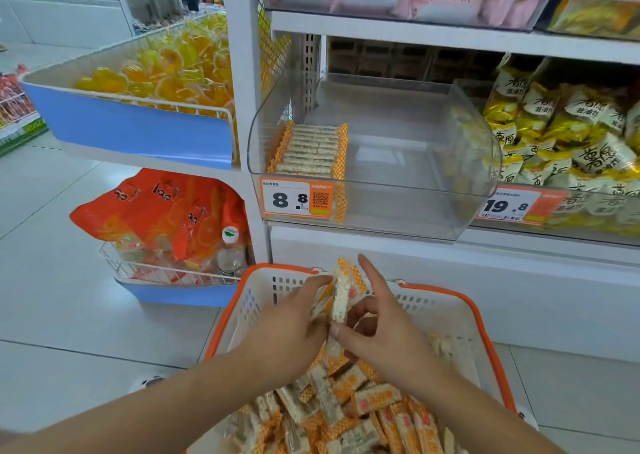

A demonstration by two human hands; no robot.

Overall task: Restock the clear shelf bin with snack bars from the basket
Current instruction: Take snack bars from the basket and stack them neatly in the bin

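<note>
A white basket with an orange rim (221, 318) stands low in front of me, holding several loose snack bars (349, 408) in orange-and-white wrappers. Above the basket, my left hand (294, 325) and my right hand (384, 336) together hold a small bunch of snack bars (341, 297) upright; the right index finger points up. The clear shelf bin (398, 207) sits on the shelf above, with one neat row of snack bars (310, 152) stacked at its left side. An orange price label (296, 199) is stuck on the bin's front.
Yellow-and-white snack bags (561, 131) fill the bin to the right. A blue-fronted tray of yellow candies (166, 72) juts out at left, with orange bags (162, 211) and a water bottle (230, 252) in a wire tray below. Pale tiled floor lies at left.
</note>
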